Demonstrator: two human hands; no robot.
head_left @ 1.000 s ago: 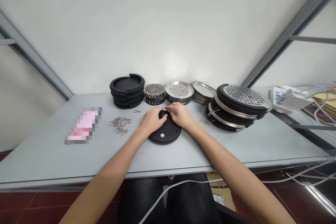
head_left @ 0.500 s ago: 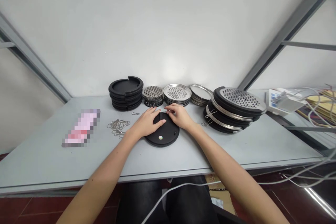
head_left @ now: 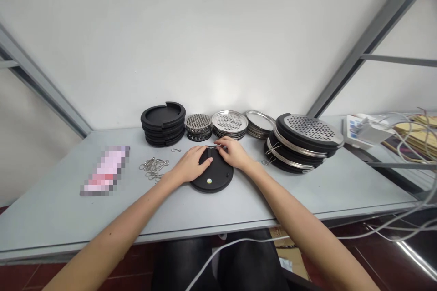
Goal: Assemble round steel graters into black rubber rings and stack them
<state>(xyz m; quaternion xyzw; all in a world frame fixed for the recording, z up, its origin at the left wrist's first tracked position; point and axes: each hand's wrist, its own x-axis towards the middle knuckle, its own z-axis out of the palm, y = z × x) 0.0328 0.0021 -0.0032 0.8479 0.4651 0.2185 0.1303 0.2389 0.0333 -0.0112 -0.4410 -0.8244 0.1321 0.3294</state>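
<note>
A round black plastic disc (head_left: pixel 216 176) lies flat on the table in front of me, with a small round sticker near its front edge. My left hand (head_left: pixel 194 164) grips its far left side, the thumb resting on top. At the disc's far edge, the closed fingers of my right hand (head_left: pixel 234 153) pinch a thin metal wire clip (head_left: pixel 212 147); the fingertips partly hide it. Left of the disc lies a pile of loose wire clips (head_left: pixel 153 166), with a single clip (head_left: pixel 175 150) behind.
Along the back stand notched black rings (head_left: pixel 163 129), spiked metal discs (head_left: pixel 198 127), perforated metal discs (head_left: pixel 230 122) and metal rims (head_left: pixel 261 122). Stacked graters (head_left: pixel 303 143) stand at right, near a power strip (head_left: pixel 363 132) with cables. A blurred pink object (head_left: pixel 105 170) lies left.
My left hand has shifted slightly on the disc, and more of the wire clip shows between my hands. The view has tilted a little; the stacks stay in place.
</note>
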